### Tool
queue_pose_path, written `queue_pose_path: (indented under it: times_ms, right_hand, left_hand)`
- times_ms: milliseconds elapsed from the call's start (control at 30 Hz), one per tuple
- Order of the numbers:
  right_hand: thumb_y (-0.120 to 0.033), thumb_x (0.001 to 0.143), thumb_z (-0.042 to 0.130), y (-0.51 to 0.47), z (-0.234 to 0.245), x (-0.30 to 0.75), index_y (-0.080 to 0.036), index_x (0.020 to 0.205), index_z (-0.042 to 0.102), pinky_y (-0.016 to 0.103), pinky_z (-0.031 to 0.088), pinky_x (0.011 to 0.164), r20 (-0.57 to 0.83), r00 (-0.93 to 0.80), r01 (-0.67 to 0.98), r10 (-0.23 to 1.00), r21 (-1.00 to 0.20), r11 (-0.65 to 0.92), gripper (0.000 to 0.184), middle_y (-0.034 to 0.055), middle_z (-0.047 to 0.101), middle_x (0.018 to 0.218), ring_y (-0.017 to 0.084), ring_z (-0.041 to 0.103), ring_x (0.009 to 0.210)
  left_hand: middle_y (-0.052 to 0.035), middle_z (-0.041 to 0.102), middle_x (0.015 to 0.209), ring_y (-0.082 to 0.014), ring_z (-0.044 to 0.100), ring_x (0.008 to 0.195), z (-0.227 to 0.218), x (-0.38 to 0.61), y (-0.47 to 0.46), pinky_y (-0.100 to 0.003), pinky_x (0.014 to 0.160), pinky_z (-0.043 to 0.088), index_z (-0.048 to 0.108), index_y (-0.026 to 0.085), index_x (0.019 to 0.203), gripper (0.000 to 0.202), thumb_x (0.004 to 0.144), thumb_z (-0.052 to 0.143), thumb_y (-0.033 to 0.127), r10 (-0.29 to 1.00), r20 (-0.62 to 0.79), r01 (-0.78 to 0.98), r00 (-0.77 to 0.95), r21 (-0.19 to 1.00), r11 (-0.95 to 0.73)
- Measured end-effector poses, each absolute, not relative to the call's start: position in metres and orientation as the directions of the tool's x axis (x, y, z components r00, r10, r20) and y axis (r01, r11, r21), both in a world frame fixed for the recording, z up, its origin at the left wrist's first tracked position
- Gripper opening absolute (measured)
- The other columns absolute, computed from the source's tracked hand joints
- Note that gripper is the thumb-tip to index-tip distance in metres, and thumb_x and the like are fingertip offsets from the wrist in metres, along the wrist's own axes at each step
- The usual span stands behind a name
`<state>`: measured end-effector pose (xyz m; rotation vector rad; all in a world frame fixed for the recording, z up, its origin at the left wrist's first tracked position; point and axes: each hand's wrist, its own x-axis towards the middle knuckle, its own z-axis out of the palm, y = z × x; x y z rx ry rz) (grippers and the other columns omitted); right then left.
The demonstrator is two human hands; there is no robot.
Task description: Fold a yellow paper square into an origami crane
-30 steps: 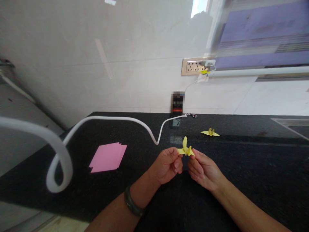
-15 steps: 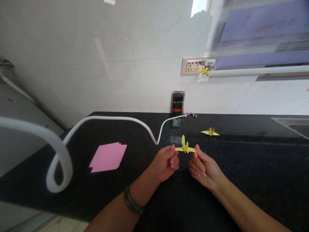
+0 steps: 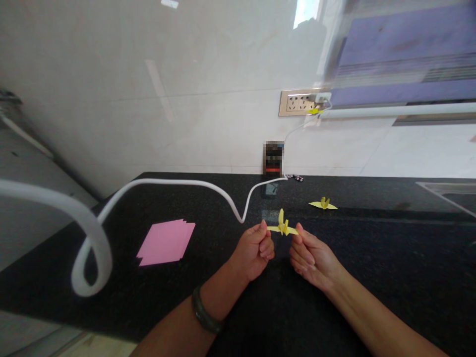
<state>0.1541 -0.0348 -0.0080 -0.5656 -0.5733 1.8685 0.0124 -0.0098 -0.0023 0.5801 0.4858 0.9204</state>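
A yellow origami crane [image 3: 283,228] is held up above the black countertop, its two wings stretched out sideways. My left hand [image 3: 256,250] pinches the tip of one wing, and my right hand [image 3: 314,258] pinches the tip of the other. Both sets of fingers are curled closed. Behind my right hand, a second yellow origami crane [image 3: 323,204] rests on the counter with its wings spread. To the left of my left hand lies a loosely fanned stack of pink paper sheets [image 3: 167,242].
A thick white cable [image 3: 178,182] loops from the left across the black countertop [image 3: 215,203]. By the wall stands a dark, blurred-out device [image 3: 273,158], below a wall socket [image 3: 297,102] with a plug in it. A sink edge [image 3: 442,196] shows at the right.
Both hands and the crane between them have shifted very slightly to the left. Their grip on the wings is the same.
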Motion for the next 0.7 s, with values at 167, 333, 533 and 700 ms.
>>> queue_pose_path:
  times_ms: [167, 333, 533, 700]
  right_hand:
    - [-0.036, 0.083, 0.042, -0.033, -0.009, 0.156, -0.017, 0.056, 0.048, 0.017, 0.019, 0.027, -0.152, -0.339, -0.688, 0.928, -0.633, -0.355, 0.033, -0.0083, 0.033, 0.027, 0.005, 0.022, 0.024]
    - [-0.038, 0.081, 0.044, -0.032, -0.009, 0.159, -0.017, 0.053, 0.047, 0.017, 0.018, 0.028, -0.16, -0.341, -0.663, 0.926, -0.658, -0.357, 0.035, -0.0086, 0.032, 0.026, 0.004, 0.022, 0.023]
    - [-0.047, 0.08, 0.042, -0.029, -0.009, 0.161, -0.017, 0.045, 0.042, 0.017, 0.014, 0.027, -0.205, -0.322, -0.583, 0.924, -0.726, -0.364, 0.046, -0.0083, 0.028, 0.023, 0.003, 0.018, 0.021]
    - [-0.052, 0.078, 0.039, -0.024, -0.008, 0.166, -0.017, 0.043, 0.039, 0.018, 0.013, 0.028, -0.207, -0.167, -0.566, 0.964, -0.78, -0.266, 0.05, -0.0081, 0.025, 0.024, 0.004, 0.017, 0.022]
  left_hand:
    - [0.008, 0.029, 0.035, -0.0035, 0.024, 0.031, -0.003, 0.011, -0.006, -0.018, 0.037, 0.018, 0.04, 0.015, 0.061, 0.03, 0.076, 0.048, 0.04, 0.836, -0.178, -0.562, 0.519, 0.666, 0.491]
    - [0.008, 0.028, 0.036, -0.0037, 0.025, 0.031, -0.004, 0.009, -0.005, -0.018, 0.037, 0.018, 0.039, 0.016, 0.06, 0.029, 0.077, 0.048, 0.038, 0.817, -0.181, -0.542, 0.547, 0.667, 0.511]
    - [0.0081, 0.024, 0.038, -0.0038, 0.023, 0.032, -0.001, 0.008, -0.006, -0.018, 0.037, 0.017, 0.035, 0.016, 0.057, 0.032, 0.078, 0.045, 0.038, 0.802, -0.175, -0.561, 0.571, 0.631, 0.537]
    - [0.0072, 0.021, 0.039, -0.0045, 0.024, 0.032, 0.005, 0.004, -0.003, -0.019, 0.037, 0.018, 0.028, 0.016, 0.052, 0.037, 0.08, 0.04, 0.038, 0.782, -0.182, -0.592, 0.597, 0.558, 0.582]
